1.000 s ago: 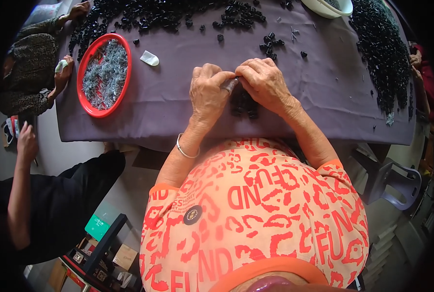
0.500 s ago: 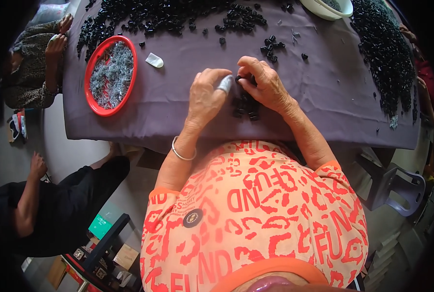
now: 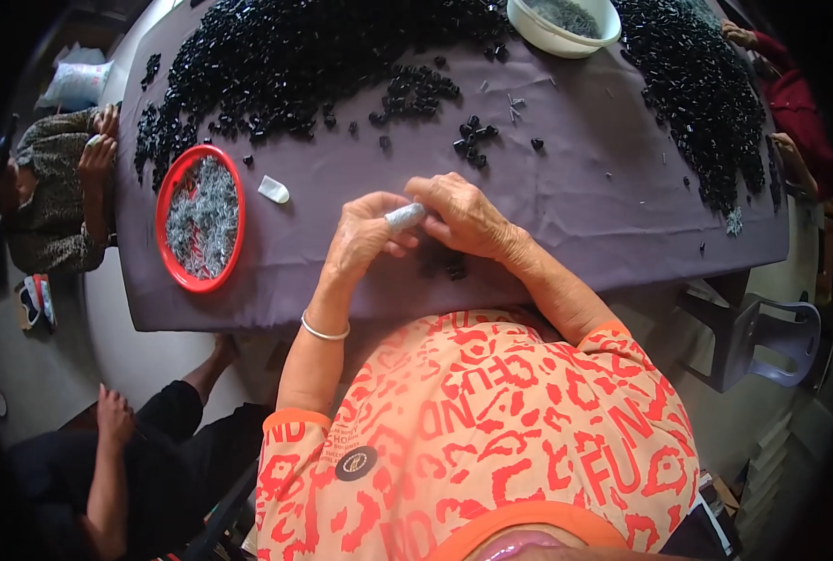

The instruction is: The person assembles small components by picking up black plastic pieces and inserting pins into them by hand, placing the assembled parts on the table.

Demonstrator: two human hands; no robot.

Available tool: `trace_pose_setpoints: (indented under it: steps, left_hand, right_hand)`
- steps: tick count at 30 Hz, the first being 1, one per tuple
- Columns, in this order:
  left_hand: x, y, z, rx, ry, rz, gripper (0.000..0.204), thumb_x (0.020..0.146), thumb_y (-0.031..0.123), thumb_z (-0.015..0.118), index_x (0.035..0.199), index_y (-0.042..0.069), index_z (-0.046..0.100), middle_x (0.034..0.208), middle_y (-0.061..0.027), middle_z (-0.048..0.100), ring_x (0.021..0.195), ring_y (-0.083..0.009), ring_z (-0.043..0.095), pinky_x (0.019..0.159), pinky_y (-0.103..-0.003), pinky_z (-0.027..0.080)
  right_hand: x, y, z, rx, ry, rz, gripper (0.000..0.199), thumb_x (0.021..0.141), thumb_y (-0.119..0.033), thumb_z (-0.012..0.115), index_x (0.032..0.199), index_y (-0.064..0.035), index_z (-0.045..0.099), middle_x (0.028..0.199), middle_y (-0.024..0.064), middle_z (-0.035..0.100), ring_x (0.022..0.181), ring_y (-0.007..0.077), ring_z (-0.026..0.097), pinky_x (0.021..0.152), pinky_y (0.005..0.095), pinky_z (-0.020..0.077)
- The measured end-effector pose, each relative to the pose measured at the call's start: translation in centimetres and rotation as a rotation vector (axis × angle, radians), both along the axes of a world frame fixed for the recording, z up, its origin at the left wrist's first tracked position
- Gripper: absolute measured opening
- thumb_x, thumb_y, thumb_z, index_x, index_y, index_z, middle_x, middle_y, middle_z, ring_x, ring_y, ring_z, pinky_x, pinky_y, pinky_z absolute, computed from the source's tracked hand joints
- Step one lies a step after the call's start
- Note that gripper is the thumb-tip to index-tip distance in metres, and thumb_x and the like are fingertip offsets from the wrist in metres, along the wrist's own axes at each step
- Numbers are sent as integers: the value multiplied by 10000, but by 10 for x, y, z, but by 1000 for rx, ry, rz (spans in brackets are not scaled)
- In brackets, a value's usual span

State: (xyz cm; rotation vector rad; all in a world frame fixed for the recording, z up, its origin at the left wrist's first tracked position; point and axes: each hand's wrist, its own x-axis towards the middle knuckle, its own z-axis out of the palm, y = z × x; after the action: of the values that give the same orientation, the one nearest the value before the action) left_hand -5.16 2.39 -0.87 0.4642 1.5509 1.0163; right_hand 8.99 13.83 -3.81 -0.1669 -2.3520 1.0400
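My left hand point(image 3: 365, 234) and my right hand point(image 3: 468, 220) meet fingertip to fingertip just above the purple cloth point(image 3: 575, 215). A grey cover point(image 3: 404, 217) sits on one finger of the left hand and touches the right hand's fingers. Anything pinched between them is hidden. A few small black pieces point(image 3: 452, 268) lie on the cloth right under the hands. A thin bangle point(image 3: 325, 332) circles my left wrist.
A red tray point(image 3: 161, 210) of grey metal bits and a small white piece point(image 3: 273, 190) lie to the left. Black-piece heaps point(image 3: 295, 65) point(image 3: 697, 84) and a white bowl point(image 3: 566, 37) fill the far side. Other people sit left point(image 3: 99, 150), lower left point(image 3: 108, 439) and right point(image 3: 795, 103). A grey chair point(image 3: 772, 337) stands to the right.
The view has tipped, so the table sits lower in the picture. My hands stay joined over the same spot on the cloth. The person at lower left has shifted an arm.
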Motion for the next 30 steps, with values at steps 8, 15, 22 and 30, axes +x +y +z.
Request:
trace_pose_setpoints:
  steps: [8,15,22,30]
  left_hand:
    - [3,0,2,43,-71,53,294,830,216,675,1047,21,642,853,-73,673,706,-125,656,560,-202,518]
    - [1,-5,-5,109,-88,38,224,802,174,654,966,22,657,797,-34,644,674,-82,587,579,-225,488]
    - [-7,-10,-29,400,384,-26,197,799,151,592,907,-7,549,887,-65,585,818,-122,530,679,-286,465]
    - [-1,-3,-21,584,44,118,219,737,97,637,918,0,559,848,-44,593,739,-117,570,575,-248,494]
  right_hand:
    - [2,8,3,-74,-25,46,444,648,-17,658,1073,-51,533,845,87,575,792,267,567,736,367,456]
    - [-7,2,26,-112,-99,81,446,757,-203,667,1142,-39,512,1124,154,535,1051,303,526,924,409,402]
    - [-39,-20,14,-31,-124,117,488,896,-393,460,1229,-38,503,1213,162,546,1185,291,479,1001,390,360]
    - [-39,-17,22,-35,-290,133,513,846,-339,456,1252,-26,485,1284,169,502,1236,285,435,1047,385,314]
